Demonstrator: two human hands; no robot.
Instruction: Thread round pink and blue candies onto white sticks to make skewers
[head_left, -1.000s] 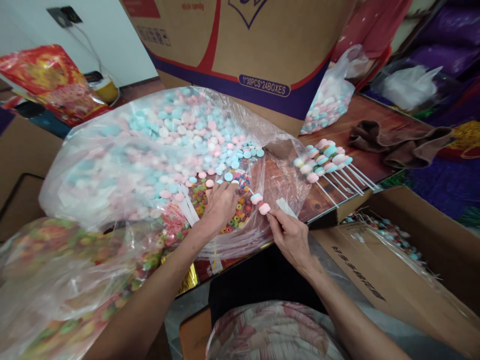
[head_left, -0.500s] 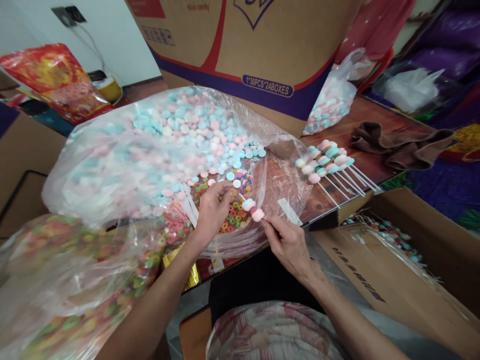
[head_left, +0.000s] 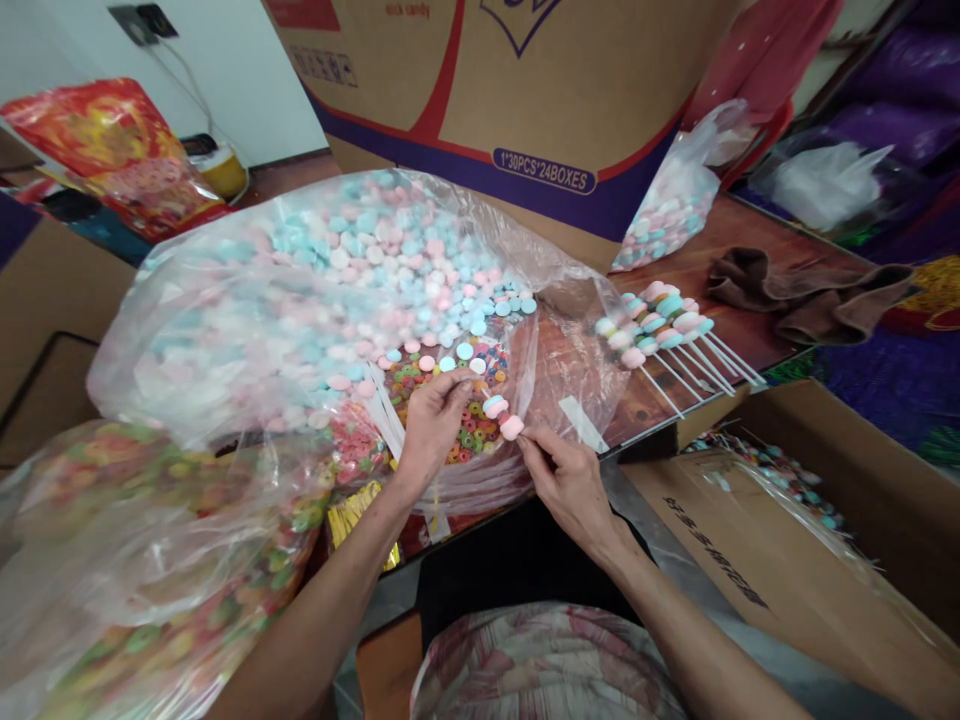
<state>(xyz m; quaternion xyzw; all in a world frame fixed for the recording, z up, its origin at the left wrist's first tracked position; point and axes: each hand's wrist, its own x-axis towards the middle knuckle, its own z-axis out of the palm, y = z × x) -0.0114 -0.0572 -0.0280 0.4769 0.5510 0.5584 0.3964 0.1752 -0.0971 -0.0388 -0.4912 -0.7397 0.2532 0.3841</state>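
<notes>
My right hand pinches the lower end of a candy skewer, which carries pink, white and blue marshmallows with a red piece between them. Its bare tip points up and left toward my left hand. Those fingers are closed in a pinch on a small orange gummy ring right by the stick's tip. Below both hands lie loose gummy rings in several colours. A big clear bag of marshmallows spills pink, blue and white discs beside my left fingers.
Finished skewers lie in a pile at the right table edge. White sticks rest left of the rings. An open carton stands low at right, a large cardboard box behind. A bag of gummies fills the left; a brown cloth lies far right.
My left hand has shifted slightly right, bringing the orange ring close to the stick's tip. My right hand still pinches the skewer, almost unmoved. The view has shifted slightly.
</notes>
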